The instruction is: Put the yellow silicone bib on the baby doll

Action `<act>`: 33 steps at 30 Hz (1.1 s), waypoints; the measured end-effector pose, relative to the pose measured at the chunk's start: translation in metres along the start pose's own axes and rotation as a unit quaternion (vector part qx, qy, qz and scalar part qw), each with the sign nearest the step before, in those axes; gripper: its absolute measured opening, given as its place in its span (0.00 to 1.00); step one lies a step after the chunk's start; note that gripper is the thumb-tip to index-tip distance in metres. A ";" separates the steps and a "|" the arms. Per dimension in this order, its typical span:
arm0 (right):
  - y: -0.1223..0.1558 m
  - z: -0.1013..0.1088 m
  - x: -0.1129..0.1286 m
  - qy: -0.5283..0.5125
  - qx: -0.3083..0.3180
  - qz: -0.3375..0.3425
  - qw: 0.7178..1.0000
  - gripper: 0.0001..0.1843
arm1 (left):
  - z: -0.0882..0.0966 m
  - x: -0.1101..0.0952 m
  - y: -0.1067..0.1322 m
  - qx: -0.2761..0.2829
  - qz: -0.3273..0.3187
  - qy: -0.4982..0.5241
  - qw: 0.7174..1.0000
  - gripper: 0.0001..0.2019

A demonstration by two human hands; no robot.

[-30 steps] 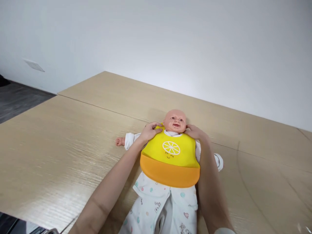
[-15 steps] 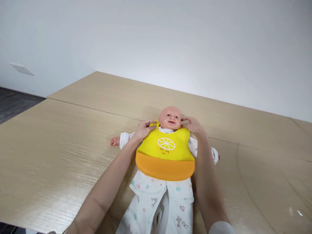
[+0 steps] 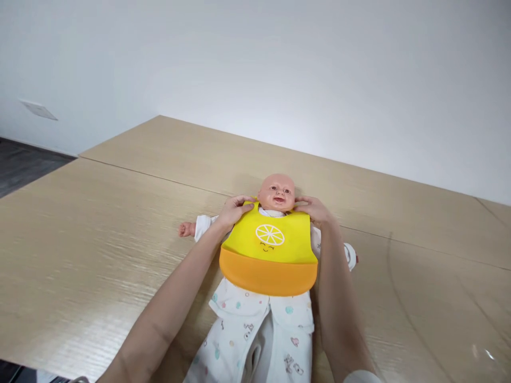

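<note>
- Baby bib, yellow with an orange catch pocket along the bottom, is draped over the chest of our baby doll. There's a white citrus slice and a tiny smiley printed on its front.
- Our left hand is at the bib's top corner on that side, thumb on the yellow front and fingers curled close to it. We honestly can't tell if that's a real pinch.
- Our right hand is at the other top corner, fingers and thumb narrowed in beside the doll's neck. Fingertips are partly hidden, so we can't say what they've got.
- Doll's on its back, head away from us, arms out to the sides, in printed white baby clothes with the cuffs rolled up.
- Under it all we've got a pale wood-look table, with a seam running across near the doll's shoulders.
- Behind that it's a plain white wall with a flat plate on the left, plus some dark floor.
</note>
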State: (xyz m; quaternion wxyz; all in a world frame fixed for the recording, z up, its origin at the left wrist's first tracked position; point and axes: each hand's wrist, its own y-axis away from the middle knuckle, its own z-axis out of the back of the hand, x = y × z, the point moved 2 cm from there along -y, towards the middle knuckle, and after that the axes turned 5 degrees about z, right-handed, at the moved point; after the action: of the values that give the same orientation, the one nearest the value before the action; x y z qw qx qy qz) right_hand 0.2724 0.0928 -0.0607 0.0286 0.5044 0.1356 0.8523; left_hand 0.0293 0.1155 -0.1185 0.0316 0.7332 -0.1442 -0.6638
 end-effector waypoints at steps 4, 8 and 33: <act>-0.003 0.004 -0.005 -0.066 -0.018 -0.027 0.997 0.23 | 0.000 -0.001 0.000 0.000 -0.001 0.006 1.000 0.17; -0.005 0.010 -0.004 -0.050 -0.073 -0.042 0.995 0.22 | 0.000 0.000 -0.001 -0.001 0.008 0.010 1.000 0.17; -0.020 0.011 -0.015 -0.029 -0.214 0.020 0.976 0.19 | -0.004 -0.008 0.004 -0.024 0.007 0.076 0.997 0.14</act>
State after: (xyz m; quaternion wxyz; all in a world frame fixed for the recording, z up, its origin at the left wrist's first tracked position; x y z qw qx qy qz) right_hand 0.2877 0.1111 -0.0733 0.1223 0.5140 -0.0608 0.8469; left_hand 0.0321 0.1128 -0.1089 0.0646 0.7794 -0.1308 -0.6094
